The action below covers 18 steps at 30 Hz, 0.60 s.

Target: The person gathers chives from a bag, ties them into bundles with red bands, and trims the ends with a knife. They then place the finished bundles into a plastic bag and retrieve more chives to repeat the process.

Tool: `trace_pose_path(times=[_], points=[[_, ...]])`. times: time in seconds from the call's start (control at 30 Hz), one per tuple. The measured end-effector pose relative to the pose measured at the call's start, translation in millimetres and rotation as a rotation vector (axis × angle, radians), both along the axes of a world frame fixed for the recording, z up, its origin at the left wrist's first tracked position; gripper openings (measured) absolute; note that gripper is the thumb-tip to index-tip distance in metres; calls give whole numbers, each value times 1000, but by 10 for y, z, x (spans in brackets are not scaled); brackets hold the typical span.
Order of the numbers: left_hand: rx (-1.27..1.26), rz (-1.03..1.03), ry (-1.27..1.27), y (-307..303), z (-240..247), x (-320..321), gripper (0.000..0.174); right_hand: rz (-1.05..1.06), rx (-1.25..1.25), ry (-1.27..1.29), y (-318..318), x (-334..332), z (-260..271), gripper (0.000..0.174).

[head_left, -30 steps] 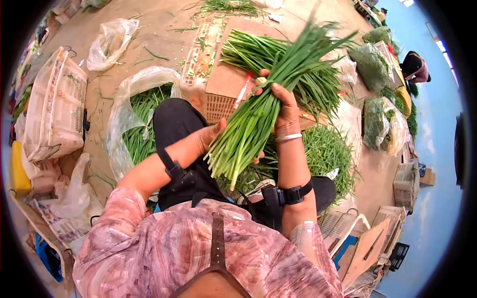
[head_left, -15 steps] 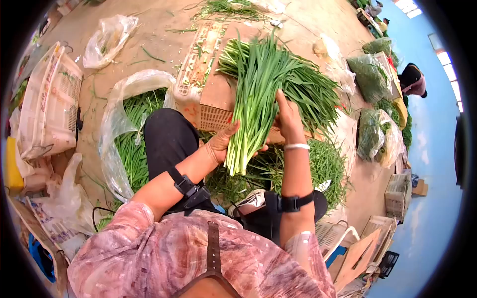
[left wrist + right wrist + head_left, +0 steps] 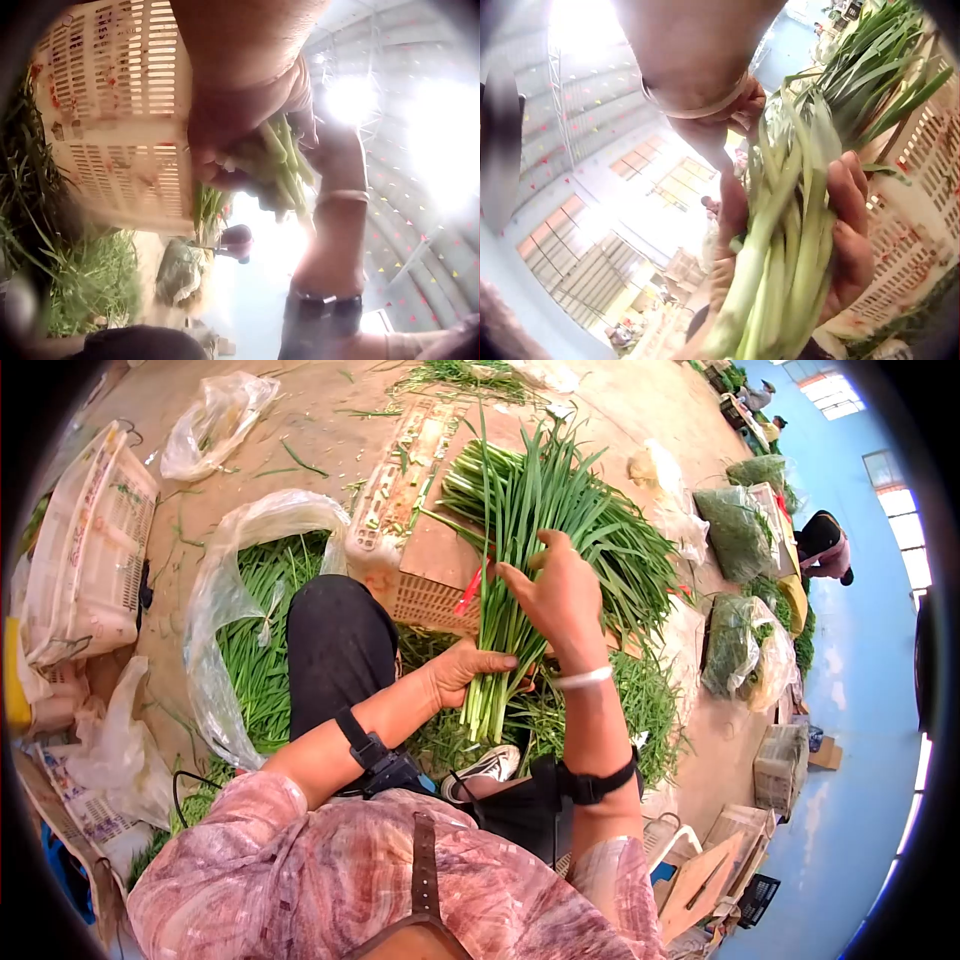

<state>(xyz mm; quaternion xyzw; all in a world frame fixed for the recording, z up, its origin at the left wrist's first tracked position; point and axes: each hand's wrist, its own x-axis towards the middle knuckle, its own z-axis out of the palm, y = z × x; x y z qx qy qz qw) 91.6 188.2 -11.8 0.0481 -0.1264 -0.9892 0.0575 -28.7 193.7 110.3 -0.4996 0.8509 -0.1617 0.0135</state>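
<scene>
A bunch of long flat green leaves with pale stems, looking like garlic chives (image 3: 497,622), stands tilted in front of the body. My left hand (image 3: 460,668) grips its lower stems, thumb laid across the front. The cut ends poke out below that hand, and the right wrist view shows the pale stems (image 3: 776,255) between thumb and fingers. Over the bunch's right side is my right hand (image 3: 562,598), thumb and forefinger spread apart, close to the leaves. More chives (image 3: 640,560) lie behind on a cardboard-topped crate (image 3: 425,600). A slim red object (image 3: 468,595) shows at the crate's edge.
An open plastic bag (image 3: 215,595) of greens stands left of the knee. Loose greens (image 3: 645,705) are heaped below the crate on the right. A white basket (image 3: 90,550) is at far left, and filled bags (image 3: 735,535) line the right side, near another person (image 3: 825,545).
The bunch has come upright and lower over the crate. My right hand has let go of the leaves and turned, fingers spread. The left hand has closed around the stems, thumb across.
</scene>
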Motion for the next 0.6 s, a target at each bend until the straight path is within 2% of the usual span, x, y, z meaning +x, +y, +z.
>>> trace_pose_path(times=[0.13, 0.2, 0.23, 0.27, 0.33, 0.37, 0.47, 0.53, 0.6], points=[[-142, 47, -41, -11, -50, 15, 46, 1, 9, 12, -126, -147, -109, 29], [26, 35, 22, -20, -101, 25, 54, 24, -133, -97, -36, -192, -32, 16], [-30, 71, 44, -6, -115, 15, 69, 52, -219, -118, 21, -180, 40, 14], [-19, 65, 37, -20, -101, 36, 69, 76, -304, -140, 88, -164, 105, 12], [219, -126, 208, -86, -60, 41, 83, 84, -426, -420, 219, -125, 266, 11], [204, -121, 218, -91, -67, 28, 92, 82, -422, -532, 293, -97, 364, 10], [248, -131, 246, -91, -50, 27, 93, 226, -609, -865, 410, 17, 426, 11], [246, -161, 275, -99, -109, 30, 87, 309, -644, -1056, 447, 173, 428, 11], [103, -158, 165, -116, -195, 23, 67, 315, -584, -1222, 482, 435, 302, 10]])
